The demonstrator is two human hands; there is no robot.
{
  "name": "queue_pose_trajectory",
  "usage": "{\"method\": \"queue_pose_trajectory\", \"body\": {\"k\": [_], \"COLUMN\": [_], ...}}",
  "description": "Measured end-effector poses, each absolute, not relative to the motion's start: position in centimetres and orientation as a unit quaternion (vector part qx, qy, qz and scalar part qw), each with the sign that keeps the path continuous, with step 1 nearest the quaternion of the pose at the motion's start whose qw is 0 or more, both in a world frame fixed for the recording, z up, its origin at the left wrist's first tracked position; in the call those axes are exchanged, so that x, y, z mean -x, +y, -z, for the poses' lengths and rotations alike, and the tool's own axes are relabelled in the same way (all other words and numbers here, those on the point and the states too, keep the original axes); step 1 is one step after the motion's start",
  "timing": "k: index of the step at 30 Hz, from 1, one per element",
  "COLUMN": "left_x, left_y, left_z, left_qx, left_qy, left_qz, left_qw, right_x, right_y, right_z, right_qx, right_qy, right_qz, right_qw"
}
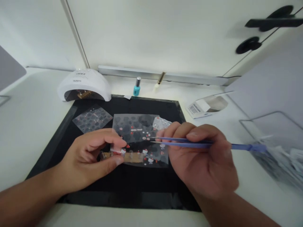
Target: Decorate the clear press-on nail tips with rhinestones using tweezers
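My left hand (94, 157) pinches a small strip (134, 157), brownish with clear nail-like pieces on it, above the black mat (113, 198). My right hand (203, 157) holds blue-purple tweezers (189, 143) level, their thin tips pointing left and slightly apart, with nothing visible between them. Below the tips lies a clear sticker sheet (134, 121) with small red and white figures, partly hidden by the strip and both hands. A second clear sheet (92, 119) lies tilted to the left. Behind my right fingers is a crinkled clear packet (161, 123).
A white dome-shaped lamp (84, 80) stands at the back left. A turquoise bottle (136, 87) and a pale bottle with a gold cap (159, 80) are behind the mat. An opened white box (205, 106) and a wire basket (272, 142) holding packets are at the right.
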State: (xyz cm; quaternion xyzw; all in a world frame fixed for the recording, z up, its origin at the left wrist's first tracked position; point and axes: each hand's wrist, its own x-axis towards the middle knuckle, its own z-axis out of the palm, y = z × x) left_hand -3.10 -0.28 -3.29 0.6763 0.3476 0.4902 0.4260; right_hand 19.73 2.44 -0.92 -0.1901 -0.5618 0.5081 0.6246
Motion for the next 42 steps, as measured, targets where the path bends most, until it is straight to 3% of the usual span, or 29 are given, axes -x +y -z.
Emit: {"method": "queue_pose_trajectory", "body": {"k": [20, 37, 42], "left_x": [2.6, 3.0, 3.6], "left_y": [-0.3, 0.0, 0.0], "left_z": [3.3, 3.5, 2.5], "left_qx": [-0.584, -0.586, -0.606], "left_qy": [0.376, 0.397, 0.409], "left_qz": [-0.520, -0.515, -0.530], "left_qw": [0.498, 0.484, 0.430], "right_x": [-19.9, -19.9, -19.6], "right_y": [2.9, 3.1, 3.2], "right_z": [1.0, 1.2, 1.1], "right_qx": [0.185, 0.192, 0.205], "right_qy": [-0.552, -0.566, -0.566], "right_qz": [-0.525, -0.520, -0.508], "right_qw": [0.621, 0.610, 0.617]}}
